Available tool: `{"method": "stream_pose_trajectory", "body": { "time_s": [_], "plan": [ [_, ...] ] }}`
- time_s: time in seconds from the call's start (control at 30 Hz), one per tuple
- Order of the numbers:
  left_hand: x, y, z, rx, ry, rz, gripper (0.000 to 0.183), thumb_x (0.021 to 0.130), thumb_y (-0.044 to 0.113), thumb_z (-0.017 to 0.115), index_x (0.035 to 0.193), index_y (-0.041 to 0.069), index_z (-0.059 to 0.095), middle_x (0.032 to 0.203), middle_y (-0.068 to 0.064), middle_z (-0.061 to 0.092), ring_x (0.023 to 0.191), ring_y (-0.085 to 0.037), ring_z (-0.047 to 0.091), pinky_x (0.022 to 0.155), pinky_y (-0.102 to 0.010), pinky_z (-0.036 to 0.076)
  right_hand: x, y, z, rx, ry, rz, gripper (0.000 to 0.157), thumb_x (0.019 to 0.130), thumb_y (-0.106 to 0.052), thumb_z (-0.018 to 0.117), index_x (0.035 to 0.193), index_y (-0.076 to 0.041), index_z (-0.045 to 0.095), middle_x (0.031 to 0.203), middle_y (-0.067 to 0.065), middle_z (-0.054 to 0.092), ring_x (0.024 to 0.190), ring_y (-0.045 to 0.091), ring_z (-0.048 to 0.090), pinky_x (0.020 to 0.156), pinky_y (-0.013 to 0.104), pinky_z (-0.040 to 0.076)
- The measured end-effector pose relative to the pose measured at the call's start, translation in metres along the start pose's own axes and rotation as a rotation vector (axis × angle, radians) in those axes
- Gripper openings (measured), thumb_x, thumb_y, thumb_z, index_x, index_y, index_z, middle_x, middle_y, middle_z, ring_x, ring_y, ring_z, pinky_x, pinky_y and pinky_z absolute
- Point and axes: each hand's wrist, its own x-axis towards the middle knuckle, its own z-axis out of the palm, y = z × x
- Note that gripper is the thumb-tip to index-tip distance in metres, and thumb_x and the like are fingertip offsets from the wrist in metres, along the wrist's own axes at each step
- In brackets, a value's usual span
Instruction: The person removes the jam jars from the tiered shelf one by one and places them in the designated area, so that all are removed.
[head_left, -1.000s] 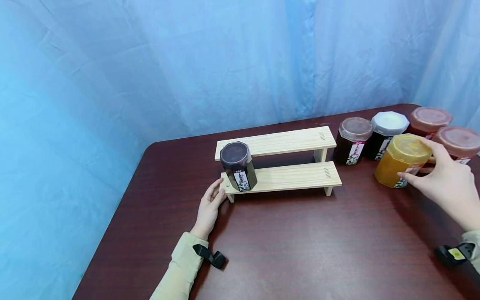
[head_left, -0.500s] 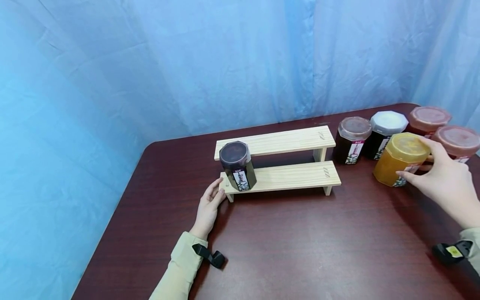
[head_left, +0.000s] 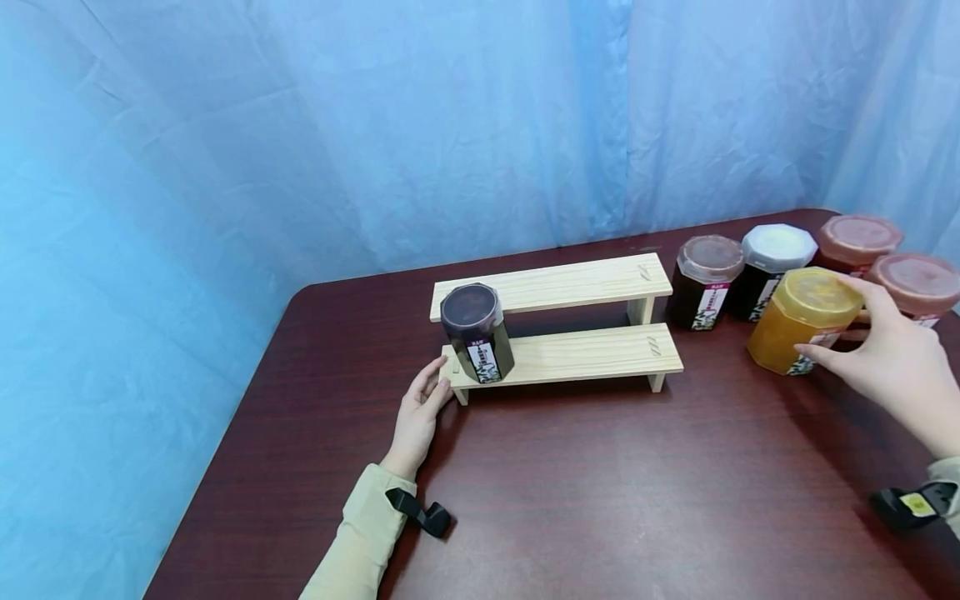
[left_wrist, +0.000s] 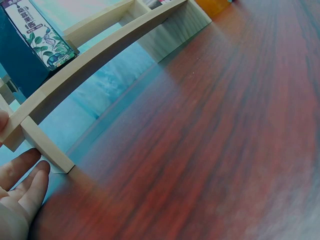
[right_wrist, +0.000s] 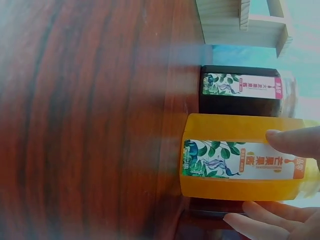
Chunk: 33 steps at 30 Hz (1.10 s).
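My left hand (head_left: pixel 415 417) holds the left end of a two-tier wooden shelf (head_left: pixel 592 352), with fingers at its edge and leg in the left wrist view. On the lower tier's left end stands a dark octagonal jar (head_left: pixel 480 354) with a white label. At the right, my right hand (head_left: pixel 896 362) grips a yellow jam jar (head_left: pixel 780 337) near its lid. The right wrist view shows the thumb (right_wrist: pixel 295 141) across the front of this jar and fingers (right_wrist: pixel 265 220) along its far side. The jar stands upright, seemingly on the table.
Beside the yellow jar are a dark jar with a purplish lid (head_left: pixel 708 283), a dark jar with a white lid (head_left: pixel 780 246), and two reddish-lidded jars, one behind (head_left: pixel 858 233) and one at right (head_left: pixel 915 283). A blue curtain (head_left: pixel 450 133) hangs behind the dark wooden table (head_left: pixel 570 492).
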Motion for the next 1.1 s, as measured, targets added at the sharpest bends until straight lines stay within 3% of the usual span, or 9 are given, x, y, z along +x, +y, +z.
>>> {"method": "stream_pose_trajectory", "body": {
  "time_s": [0.17,0.47,0.6,0.67,0.73,0.83,1.0,1.1],
  "plan": [
    [-0.001,-0.001,0.000,-0.007,-0.003,-0.003,0.043,0.098,0.007,0.048,0.141,0.002,0.041,0.135,-0.022,0.050,0.103,0.002,0.055,0.090,-0.018,0.046,0.001,0.001,-0.001,-0.012,-0.009,-0.004,0.087,0.075,-0.018,0.079,0.144,-0.001,0.029,0.110,0.037,0.052,0.091,0.055,0.054,0.077,0.066,0.036],
    [-0.001,-0.002,0.000,0.010,-0.001,0.014,0.043,0.099,0.009,0.048,0.141,0.001,0.041,0.131,-0.021,0.052,0.104,0.000,0.056,0.091,-0.019,0.047,-0.007,0.005,-0.001,-0.086,-0.045,0.067,0.089,0.081,-0.025,0.074,0.147,0.001,0.020,0.111,0.041,0.047,0.097,0.055,0.049,0.084,0.070,0.036],
    [0.000,0.000,0.000,0.018,0.005,0.003,0.043,0.099,0.010,0.048,0.140,0.001,0.042,0.134,-0.021,0.050,0.106,0.000,0.054,0.095,-0.023,0.046,-0.006,0.026,0.007,-0.073,-0.028,0.052,0.091,0.081,-0.026,0.075,0.150,-0.007,0.019,0.110,0.038,0.049,0.096,0.053,0.050,0.082,0.070,0.038],
    [0.001,0.000,0.000,0.023,0.010,-0.006,0.043,0.098,0.010,0.049,0.140,0.002,0.042,0.135,-0.021,0.049,0.106,0.001,0.053,0.097,-0.025,0.046,-0.004,0.048,0.017,-0.076,-0.019,0.051,0.093,0.081,-0.034,0.074,0.151,-0.013,0.017,0.110,0.036,0.051,0.096,0.052,0.051,0.080,0.069,0.039],
    [0.000,0.000,0.000,0.027,0.013,-0.011,0.043,0.098,0.010,0.049,0.140,0.003,0.042,0.137,-0.020,0.048,0.107,0.001,0.053,0.098,-0.028,0.045,-0.006,0.053,0.020,-0.086,-0.007,0.048,0.094,0.080,-0.038,0.074,0.152,-0.015,0.017,0.108,0.035,0.053,0.095,0.051,0.052,0.079,0.069,0.039],
    [0.000,0.000,0.001,0.027,0.013,-0.012,0.043,0.098,0.009,0.049,0.140,0.003,0.042,0.136,-0.020,0.048,0.107,0.001,0.052,0.098,-0.027,0.045,-0.012,0.041,0.018,-0.090,-0.008,0.046,0.092,0.079,-0.038,0.075,0.149,-0.011,0.022,0.106,0.036,0.055,0.094,0.053,0.053,0.078,0.068,0.040],
    [0.001,0.000,0.000,0.026,0.016,-0.007,0.043,0.098,0.009,0.048,0.140,0.002,0.042,0.137,-0.020,0.048,0.106,0.002,0.052,0.096,-0.024,0.046,-0.027,-0.010,0.002,-0.041,-0.037,-0.009,0.076,0.076,-0.029,0.079,0.134,0.000,0.039,0.099,0.034,0.061,0.088,0.051,0.058,0.069,0.062,0.043],
    [0.001,0.000,0.001,0.016,0.015,-0.003,0.043,0.098,0.008,0.048,0.140,0.001,0.042,0.135,-0.021,0.049,0.106,0.002,0.053,0.094,-0.023,0.046,-0.031,-0.022,0.001,-0.029,-0.048,-0.042,0.062,0.076,-0.032,0.079,0.119,0.000,0.048,0.093,0.029,0.065,0.080,0.045,0.062,0.063,0.038,0.047]
  ]
}}
